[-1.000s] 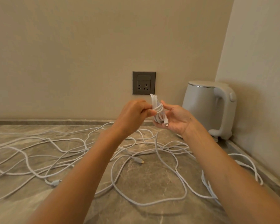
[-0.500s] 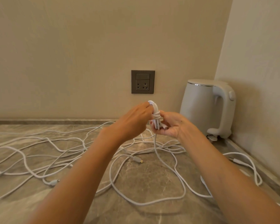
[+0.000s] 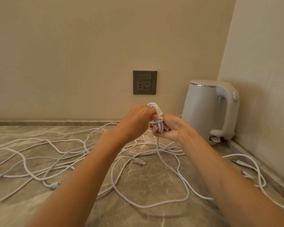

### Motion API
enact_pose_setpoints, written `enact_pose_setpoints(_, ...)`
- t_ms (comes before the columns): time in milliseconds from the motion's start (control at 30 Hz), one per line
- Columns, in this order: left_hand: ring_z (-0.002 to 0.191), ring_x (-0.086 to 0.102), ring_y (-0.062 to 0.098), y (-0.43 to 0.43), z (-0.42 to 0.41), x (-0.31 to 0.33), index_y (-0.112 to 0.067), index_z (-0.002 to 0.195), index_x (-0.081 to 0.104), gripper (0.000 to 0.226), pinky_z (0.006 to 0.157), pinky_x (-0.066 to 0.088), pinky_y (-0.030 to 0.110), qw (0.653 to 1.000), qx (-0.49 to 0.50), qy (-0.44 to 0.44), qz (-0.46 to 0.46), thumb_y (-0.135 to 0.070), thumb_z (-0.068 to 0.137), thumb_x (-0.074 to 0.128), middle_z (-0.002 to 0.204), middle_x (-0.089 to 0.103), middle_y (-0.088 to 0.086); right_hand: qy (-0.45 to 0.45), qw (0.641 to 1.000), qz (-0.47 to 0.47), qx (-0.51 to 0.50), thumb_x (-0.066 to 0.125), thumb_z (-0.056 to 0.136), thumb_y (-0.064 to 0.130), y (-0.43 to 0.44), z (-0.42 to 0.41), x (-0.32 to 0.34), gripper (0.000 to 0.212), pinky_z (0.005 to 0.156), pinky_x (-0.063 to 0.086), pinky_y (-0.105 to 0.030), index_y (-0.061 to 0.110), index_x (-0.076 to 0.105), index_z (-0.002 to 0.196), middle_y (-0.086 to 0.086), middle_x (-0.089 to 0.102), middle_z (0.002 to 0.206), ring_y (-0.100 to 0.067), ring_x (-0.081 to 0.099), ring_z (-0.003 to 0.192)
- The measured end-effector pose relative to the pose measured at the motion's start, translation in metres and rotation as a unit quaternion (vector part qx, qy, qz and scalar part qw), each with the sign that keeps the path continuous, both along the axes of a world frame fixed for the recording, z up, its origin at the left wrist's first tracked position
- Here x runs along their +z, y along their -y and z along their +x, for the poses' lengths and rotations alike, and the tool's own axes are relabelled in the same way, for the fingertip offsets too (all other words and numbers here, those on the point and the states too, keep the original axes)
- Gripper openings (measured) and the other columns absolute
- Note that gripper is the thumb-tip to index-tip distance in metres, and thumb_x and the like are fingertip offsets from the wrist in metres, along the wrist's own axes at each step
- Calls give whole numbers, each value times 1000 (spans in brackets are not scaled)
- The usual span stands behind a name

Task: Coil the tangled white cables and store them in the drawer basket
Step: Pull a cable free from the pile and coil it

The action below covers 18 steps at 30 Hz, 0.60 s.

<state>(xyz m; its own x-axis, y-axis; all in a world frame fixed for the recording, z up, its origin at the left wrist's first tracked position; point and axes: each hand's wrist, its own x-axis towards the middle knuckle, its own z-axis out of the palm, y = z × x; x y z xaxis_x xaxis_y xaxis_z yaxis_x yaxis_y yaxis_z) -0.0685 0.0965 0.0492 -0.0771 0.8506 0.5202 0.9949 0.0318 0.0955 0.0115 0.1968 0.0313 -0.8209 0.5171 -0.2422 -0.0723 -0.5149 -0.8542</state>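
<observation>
White cable coil (image 3: 159,119), long axis upright, clasped by fingers (image 3: 150,112) of left hand (image 3: 136,122), right hand (image 3: 172,128)

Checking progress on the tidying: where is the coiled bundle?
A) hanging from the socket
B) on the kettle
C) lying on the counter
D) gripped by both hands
D: the left hand and right hand both grip the bundle, raised above the counter.
</observation>
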Motion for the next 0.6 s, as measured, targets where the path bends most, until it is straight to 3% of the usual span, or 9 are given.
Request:
enact_pose_setpoints(200, 76, 54, 27, 2, 0, 0, -5, 94, 57, 12, 66, 39, 32, 999, 5, 44, 4, -13, 95, 48, 90, 64, 13, -62, 993, -91, 32, 29, 95, 13, -5, 1, -3, 30, 44, 38, -18, 8, 49, 72, -4, 40, 59, -11, 33, 58)
enact_pose_setpoints(300, 69, 46, 20, 3, 3, 0, -9, 92, 50, 5, 58, 32, 24, 999, -8, 31, -7, -13, 94, 49, 85, 56, 7, -51, 994, -89, 23, 33, 98, 18, -6, 2, -3, 32, 44, 40, -21, 8, 50, 73, -4, 41, 60, -10, 33, 56)
enact_pose_setpoints(467, 68, 44, 16, 4, 4, 2, -1, 100, 56, 17, 60, 37, 24, 1000, 6, 1, -10, -15, 96, 47, 87, 57, 9, -25, 997, -66, -44, 36, 102, 21, -5, 1, 0, 30, 56, 36, -30, 7, 53, 81, -7, 48, 65, -14, 41, 58)
enact_pose_setpoints(600, 62, 38, 15, -1, 7, -1, -1, 100, 55, 18, 55, 29, 22, 998, 44, -28, -38, -16, 96, 45, 84, 52, 8, 7, 996, -29, -83, 41, 101, 26, 0, 3, 2, 30, 61, 36, -30, 9, 51, 78, -7, 49, 69, -16, 43, 63)
